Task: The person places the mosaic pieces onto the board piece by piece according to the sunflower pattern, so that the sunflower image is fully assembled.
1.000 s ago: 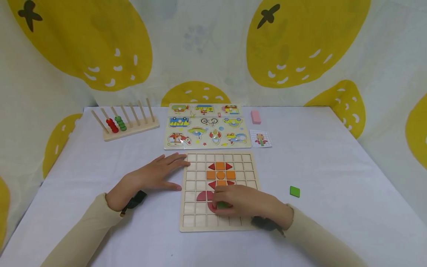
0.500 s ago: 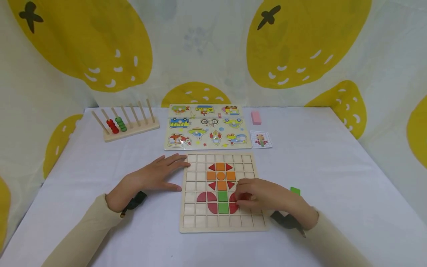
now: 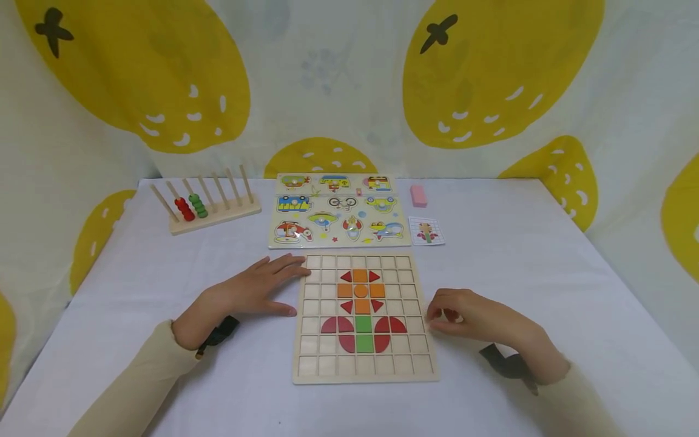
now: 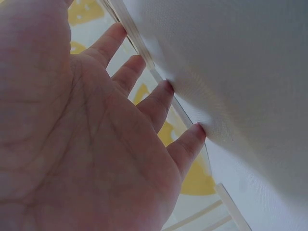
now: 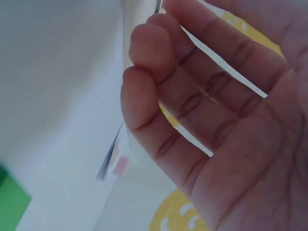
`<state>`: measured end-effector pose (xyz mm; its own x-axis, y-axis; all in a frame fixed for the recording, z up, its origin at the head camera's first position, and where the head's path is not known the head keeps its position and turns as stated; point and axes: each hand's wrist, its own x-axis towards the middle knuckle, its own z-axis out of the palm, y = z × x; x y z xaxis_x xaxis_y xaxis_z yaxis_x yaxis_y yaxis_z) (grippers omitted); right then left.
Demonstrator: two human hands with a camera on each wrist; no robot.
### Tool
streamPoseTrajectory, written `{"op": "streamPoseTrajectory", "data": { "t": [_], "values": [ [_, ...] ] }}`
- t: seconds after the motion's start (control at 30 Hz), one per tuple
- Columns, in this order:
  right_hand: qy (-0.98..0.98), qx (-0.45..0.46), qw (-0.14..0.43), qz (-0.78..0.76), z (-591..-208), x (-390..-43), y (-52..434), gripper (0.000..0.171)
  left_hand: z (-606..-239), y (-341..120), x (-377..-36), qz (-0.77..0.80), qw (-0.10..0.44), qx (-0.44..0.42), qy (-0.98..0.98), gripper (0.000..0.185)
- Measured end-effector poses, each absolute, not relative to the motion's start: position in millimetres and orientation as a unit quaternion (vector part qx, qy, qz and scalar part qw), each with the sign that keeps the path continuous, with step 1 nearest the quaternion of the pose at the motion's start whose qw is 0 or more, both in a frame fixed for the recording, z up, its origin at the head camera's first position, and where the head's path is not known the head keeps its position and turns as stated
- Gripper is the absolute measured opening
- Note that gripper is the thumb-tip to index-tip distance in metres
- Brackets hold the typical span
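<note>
A wooden grid board (image 3: 327,364) lies in front of me with orange, red and green tiles set in its cells. Two green square tiles (image 3: 363,334) form a column between red quarter-round tiles (image 3: 391,325). Above them, orange squares surround an orange circle tile (image 3: 361,291), with red triangles at the corners. My left hand (image 3: 248,291) rests at the board's left edge, fingers spread. My right hand (image 3: 475,315) is just off the board's right edge, fingers loosely bent, with nothing between them. A loose green tile (image 5: 12,202) shows in the right wrist view; in the head view it is hidden.
Behind the board lies a vehicle peg puzzle (image 3: 338,212). A pattern card (image 3: 427,232) and a pink block (image 3: 418,196) lie to its right. At back left stands a wooden peg rack (image 3: 215,215) with red and green beads.
My right hand has moved rightward from the board's middle, off the tiles and past the right edge, uncovering the green and red tiles. My left hand has stayed in place.
</note>
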<state>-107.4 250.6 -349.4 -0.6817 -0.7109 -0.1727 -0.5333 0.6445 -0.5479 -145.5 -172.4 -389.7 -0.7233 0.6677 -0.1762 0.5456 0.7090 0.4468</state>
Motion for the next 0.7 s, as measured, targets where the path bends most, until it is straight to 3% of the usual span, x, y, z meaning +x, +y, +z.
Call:
{"op": "streamPoseTrajectory", "data": {
  "t": [0.3, 0.53, 0.7],
  "values": [
    [0.919, -0.291, 0.179, -0.198, -344.6, -109.9, 279.4, 0.02, -390.4, -170.4, -145.6, 0.186, 0.167, 0.333, 0.909, 0.075],
    [0.926, -0.227, 0.229, -0.197, -343.0, -108.9, 295.9, 0.035, -391.2, -170.7, -146.0, 0.182, 0.165, 0.333, 0.91, 0.075],
    [0.925, -0.221, 0.229, -0.209, -347.2, -114.9, 299.2, 0.031, -393.3, -171.6, -147.2, 0.182, 0.162, 0.334, 0.911, 0.075]
  ]
}}
